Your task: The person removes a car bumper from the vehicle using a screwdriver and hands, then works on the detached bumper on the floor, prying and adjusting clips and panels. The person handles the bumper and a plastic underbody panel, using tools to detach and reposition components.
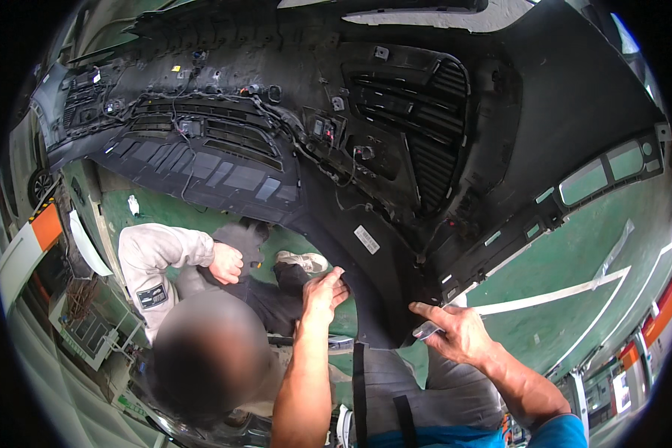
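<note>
A large black car bumper cover, its inner side toward me, stretches across the view, with clips, wiring and grilles on it. At its lower left edge my left hand has its fingers closed on the rim. To the right of the cover's lower corner is my right hand, its index finger stretched toward the corner. Between its thumb and the other fingers sits a small shiny grey piece, too small to name. A white label sticks to the cover between the hands.
Close on my left a person in a light grey sweatshirt crouches under the cover, one fist near the knee. The green floor bears white lines. An orange and white barrier stands at the far left, a metal cart below it.
</note>
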`<state>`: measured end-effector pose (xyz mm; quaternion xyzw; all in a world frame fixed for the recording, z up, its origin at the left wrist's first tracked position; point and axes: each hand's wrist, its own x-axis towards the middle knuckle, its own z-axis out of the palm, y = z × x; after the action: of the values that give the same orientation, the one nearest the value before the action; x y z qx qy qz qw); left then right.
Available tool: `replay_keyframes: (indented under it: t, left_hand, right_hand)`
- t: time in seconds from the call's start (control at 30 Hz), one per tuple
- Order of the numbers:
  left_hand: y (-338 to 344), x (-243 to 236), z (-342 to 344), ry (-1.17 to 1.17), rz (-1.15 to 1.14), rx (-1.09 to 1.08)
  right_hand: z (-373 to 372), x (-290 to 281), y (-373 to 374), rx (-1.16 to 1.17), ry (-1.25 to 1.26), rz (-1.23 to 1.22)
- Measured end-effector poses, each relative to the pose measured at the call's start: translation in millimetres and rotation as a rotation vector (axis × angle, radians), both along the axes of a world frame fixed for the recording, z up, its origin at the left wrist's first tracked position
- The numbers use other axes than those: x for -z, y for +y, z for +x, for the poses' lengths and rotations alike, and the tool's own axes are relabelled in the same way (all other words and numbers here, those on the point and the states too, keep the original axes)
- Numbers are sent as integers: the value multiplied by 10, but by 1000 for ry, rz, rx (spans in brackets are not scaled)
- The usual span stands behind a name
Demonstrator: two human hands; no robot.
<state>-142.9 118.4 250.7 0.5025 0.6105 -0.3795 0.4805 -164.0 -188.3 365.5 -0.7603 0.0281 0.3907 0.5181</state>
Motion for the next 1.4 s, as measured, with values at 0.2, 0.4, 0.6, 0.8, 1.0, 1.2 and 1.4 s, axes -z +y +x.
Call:
replay_keyframes:
  t: [0.2,0.4,0.6,0.8,1.0,1.2,1.4]
  left_hand:
    - [-60,7,-38,-21,10,117]
    - [-55,80,-110,-27,23,84]
    - [70,26,-302,-164,-205,-198]
    - [81,209,-499,-186,-228,-333]
    - [-52,302,-717,-225,-272,-472]
    - [-80,483,-877,-226,-248,-614]
    - [-157,522,-911,-342,-201,-518]
  right_hand:
    - [-15,16,-5,2,4,14]
    - [-48,26,24,4,11,6]
    - [-67,53,17,12,15,9]
    - [-71,67,37,24,-8,9]
    - [-82,74,54,0,16,-10]
    - [-67,78,54,-2,-3,9]
    - [-34,67,77,-2,23,33]
